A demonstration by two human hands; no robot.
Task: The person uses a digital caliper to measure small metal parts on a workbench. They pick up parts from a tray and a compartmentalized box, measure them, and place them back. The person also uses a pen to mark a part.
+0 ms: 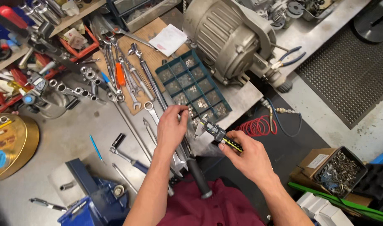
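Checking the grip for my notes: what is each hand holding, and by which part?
The right hand holds a digital caliper by its beam end. The left hand pinches something too small to identify near the caliper's jaws.

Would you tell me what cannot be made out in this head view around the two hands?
- Whatever the left hand pinches: hidden by its fingertips.
- Digital caliper reading: too small; the right hand covers its beam end.
- Parts in the compartment tray: too small.
- Blue vise: cut off by the bottom edge.
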